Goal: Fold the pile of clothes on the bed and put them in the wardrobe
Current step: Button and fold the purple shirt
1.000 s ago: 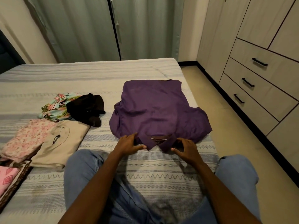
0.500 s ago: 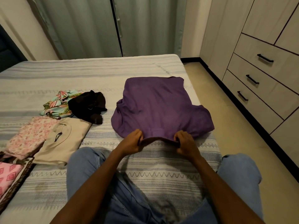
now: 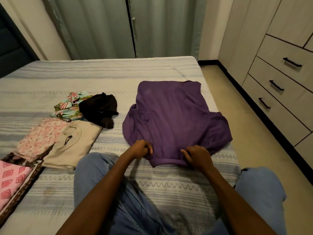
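Purple shirt (image 3: 174, 119) lies spread on the bed (image 3: 101, 73), right of centre, its far hem toward the curtains (image 3: 128, 26). Near edge is gathered and lifted slightly off the cover.

Left hand (image 3: 140, 149) curls tight around the near left corner of the shirt, fabric bunched inside the fist. Right hand (image 3: 197, 156) grips the near right corner, fingers hooked over the rolled edge, thumb hidden beneath. Both hands have cloth in them; neither is free.

Step in hand, by my reading: first fold of the purple shirt, near edge about to be carried away from the body. Sleeves bulge out at both sides, not yet tucked in.

Done so far, as things lie: a beige top (image 3: 74, 143) folded flat, touching a folded pink floral piece (image 3: 40, 138) on its left. A pink diamond-print cloth (image 3: 11, 180) sits at the frame's left edge on something brown-patterned; whether folded I cannot tell fully.

Left to do: a black garment (image 3: 100, 111) lies crumpled, overlapping a tropical-print piece (image 3: 71, 106) that also looks loose. After those, everything must go to the wardrobe (image 3: 279, 65), whose drawers all appear closed. Roughly halfway through the folding; putting away not yet begun.
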`<state>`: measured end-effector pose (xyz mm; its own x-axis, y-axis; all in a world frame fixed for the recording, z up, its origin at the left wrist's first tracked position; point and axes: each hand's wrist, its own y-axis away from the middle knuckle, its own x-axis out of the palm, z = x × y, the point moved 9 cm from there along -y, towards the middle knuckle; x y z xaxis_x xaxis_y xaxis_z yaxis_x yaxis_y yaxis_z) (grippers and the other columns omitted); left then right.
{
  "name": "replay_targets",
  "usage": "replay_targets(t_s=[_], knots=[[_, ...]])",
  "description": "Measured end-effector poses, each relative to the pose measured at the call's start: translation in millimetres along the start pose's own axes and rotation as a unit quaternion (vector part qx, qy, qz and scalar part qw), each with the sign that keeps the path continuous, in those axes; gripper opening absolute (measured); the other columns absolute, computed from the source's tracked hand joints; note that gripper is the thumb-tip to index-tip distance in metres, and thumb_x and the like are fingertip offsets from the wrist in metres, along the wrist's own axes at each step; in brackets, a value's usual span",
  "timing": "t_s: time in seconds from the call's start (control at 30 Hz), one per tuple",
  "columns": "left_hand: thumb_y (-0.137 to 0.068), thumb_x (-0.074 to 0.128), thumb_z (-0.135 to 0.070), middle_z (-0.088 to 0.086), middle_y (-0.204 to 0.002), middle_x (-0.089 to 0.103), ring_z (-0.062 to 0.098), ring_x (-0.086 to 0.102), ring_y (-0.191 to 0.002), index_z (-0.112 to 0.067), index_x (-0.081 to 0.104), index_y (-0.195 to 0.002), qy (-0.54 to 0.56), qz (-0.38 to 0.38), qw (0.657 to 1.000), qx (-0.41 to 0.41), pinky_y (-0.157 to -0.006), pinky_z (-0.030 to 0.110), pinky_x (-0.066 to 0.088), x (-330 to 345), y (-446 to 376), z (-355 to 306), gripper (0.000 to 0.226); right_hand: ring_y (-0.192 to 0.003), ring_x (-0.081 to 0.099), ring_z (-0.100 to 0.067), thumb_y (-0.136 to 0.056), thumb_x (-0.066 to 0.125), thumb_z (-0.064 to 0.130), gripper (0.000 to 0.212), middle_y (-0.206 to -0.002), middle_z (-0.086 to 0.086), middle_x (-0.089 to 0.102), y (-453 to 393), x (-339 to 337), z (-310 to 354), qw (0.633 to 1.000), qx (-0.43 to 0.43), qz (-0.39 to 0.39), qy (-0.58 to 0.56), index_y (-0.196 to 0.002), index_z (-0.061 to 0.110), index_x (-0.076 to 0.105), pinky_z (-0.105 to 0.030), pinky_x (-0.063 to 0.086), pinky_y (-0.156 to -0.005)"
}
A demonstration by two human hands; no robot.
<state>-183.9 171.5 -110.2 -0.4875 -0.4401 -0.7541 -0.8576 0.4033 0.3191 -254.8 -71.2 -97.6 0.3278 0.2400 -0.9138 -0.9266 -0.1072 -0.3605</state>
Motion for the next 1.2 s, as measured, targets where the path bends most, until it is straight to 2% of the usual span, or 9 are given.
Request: replay_targets(t_s=[0.13,0.27,0.4,0.6,0.8,0.9,1.07,1.13,1.2], knots=[[-0.087,0.049,-0.007,0.001,-0.095,0.074,0.023,0.066,-0.094,-0.031,0.068,-0.067,0.059,-0.141,0.986,-0.063,-0.086,0.029,0.05,-57,-9,27,0.037,-0.067,0.063,-0.032,-0.094,0.043,0.052,0.05,-0.07,-0.008,0.067,-40,17,20,0.998,0.001,0.051,-0.028,-0.066,0.015,0.06,-0.037,0.048,-0.056],[-0.09,0.051,-0.014,0.01,-0.109,0.072,0.033,0.064,-0.103,-0.015,0.073,-0.094,0.119,-0.256,0.944,-0.17,-0.088,0.035,0.047,-106,-13,72,0.023,-0.082,0.063,-0.031,-0.098,0.048,0.051,0.045,-0.083,-0.007,0.069,-91,45,58,0.986,-0.042,0.143,-0.071,-0.078,0.014,0.065,-0.038,0.047,-0.065],[-0.094,0.055,-0.021,0.012,-0.108,0.07,0.033,0.063,-0.102,-0.009,0.067,-0.103,0.147,-0.287,0.922,-0.214,-0.078,0.033,0.043,-127,-18,107,0.019,-0.103,0.063,-0.032,-0.099,0.052,0.04,0.03,-0.113,-0.005,0.07,-147,65,105,0.971,-0.089,0.196,-0.1,-0.107,0.02,0.072,-0.041,0.051,-0.08],[-0.096,0.056,-0.027,0.013,-0.107,0.071,0.031,0.065,-0.099,-0.01,0.067,-0.109,0.208,-0.316,0.895,-0.237,-0.073,0.03,0.042,-129,-41,147,0.024,-0.125,0.051,-0.032,-0.101,0.047,0.039,0.048,-0.143,-0.005,0.052,-247,97,146,0.969,-0.082,0.196,-0.126,-0.146,0.022,0.045,-0.046,0.046,-0.097],[-0.095,0.053,-0.033,0.008,-0.114,0.07,0.03,0.064,-0.102,-0.017,0.068,-0.111,0.241,-0.337,0.865,-0.283,-0.084,0.037,0.051,-127,-66,170,0.027,-0.125,0.048,-0.031,-0.098,0.047,0.055,0.055,-0.14,-0.006,0.054,-325,126,174,0.984,-0.064,0.154,-0.066,-0.142,0.023,0.047,-0.044,0.042,-0.095],[-0.094,0.054,-0.05,0.008,-0.111,0.071,0.031,0.065,-0.103,-0.018,0.069,-0.108,0.203,-0.291,0.886,-0.3,-0.083,0.037,0.049,-122,-81,176,0.038,-0.125,0.046,-0.032,-0.094,0.049,0.06,0.061,-0.137,-0.008,0.057,-347,156,182,0.978,-0.042,0.202,-0.012,-0.14,0.02,0.048,-0.044,0.038,-0.096],[-0.088,0.061,-0.052,-0.001,-0.105,0.068,0.025,0.063,-0.1,-0.024,0.063,-0.098,0.154,-0.224,0.915,-0.299,-0.08,0.033,0.046,-114,-100,179,0.031,-0.117,0.045,-0.031,-0.093,0.05,0.023,0.024,-0.114,-0.009,0.067,-361,173,189,0.975,-0.022,0.218,0.036,-0.114,0.015,0.06,-0.041,0.032,-0.092],[-0.082,0.061,-0.05,-0.001,-0.093,0.069,0.024,0.064,-0.089,-0.023,0.062,-0.085,0.225,-0.232,0.896,-0.304,-0.078,0.034,0.049,-117,-98,181,0.027,-0.114,0.049,-0.03,-0.091,0.051,0.015,0.025,-0.112,-0.005,0.069,-362,173,190,0.983,-0.028,0.181,-0.009,-0.111,0.017,0.065,-0.04,0.034,-0.09],[-0.073,0.059,-0.049,0.0,-0.075,0.064,0.022,0.061,-0.071,-0.02,0.057,-0.07,0.396,-0.267,0.829,-0.292,-0.068,0.034,0.049,-120,-91,181,0.029,-0.108,0.059,-0.022,-0.088,0.049,0.005,0.035,-0.109,0.004,0.072,-361,163,192,0.971,-0.019,0.129,-0.203,-0.108,0.022,0.071,-0.038,0.044,-0.093]])
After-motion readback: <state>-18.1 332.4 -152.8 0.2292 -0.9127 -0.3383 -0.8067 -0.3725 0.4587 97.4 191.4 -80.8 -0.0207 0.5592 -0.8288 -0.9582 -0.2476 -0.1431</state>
